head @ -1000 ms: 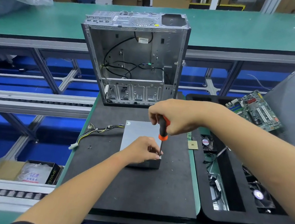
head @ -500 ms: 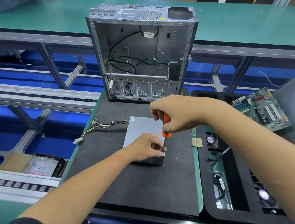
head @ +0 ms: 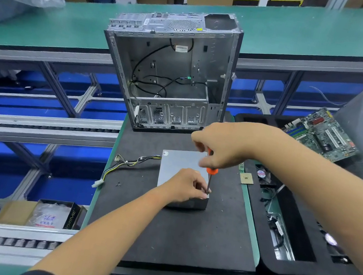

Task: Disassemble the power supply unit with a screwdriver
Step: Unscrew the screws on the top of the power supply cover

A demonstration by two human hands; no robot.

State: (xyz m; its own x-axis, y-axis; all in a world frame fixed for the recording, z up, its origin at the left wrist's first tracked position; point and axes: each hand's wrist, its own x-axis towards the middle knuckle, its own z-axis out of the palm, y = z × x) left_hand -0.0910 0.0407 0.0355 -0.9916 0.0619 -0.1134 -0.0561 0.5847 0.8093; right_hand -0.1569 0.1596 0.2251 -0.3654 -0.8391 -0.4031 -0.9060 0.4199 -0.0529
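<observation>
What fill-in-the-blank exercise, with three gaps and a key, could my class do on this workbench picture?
1. The right hand grips a screwdriver whose handle is ____ in colour.
2. The left hand rests on the grey power supply unit, which lies on a ____ mat.
3. Behind the unit stands an open computer ____.

Missing words: orange; black; case

There is one view only, worn on the person's head, wide-angled, looking forward and down from close above the tabletop (head: 182,238). Both forearms reach in from the bottom edge; the conveyor line runs across beyond.
</observation>
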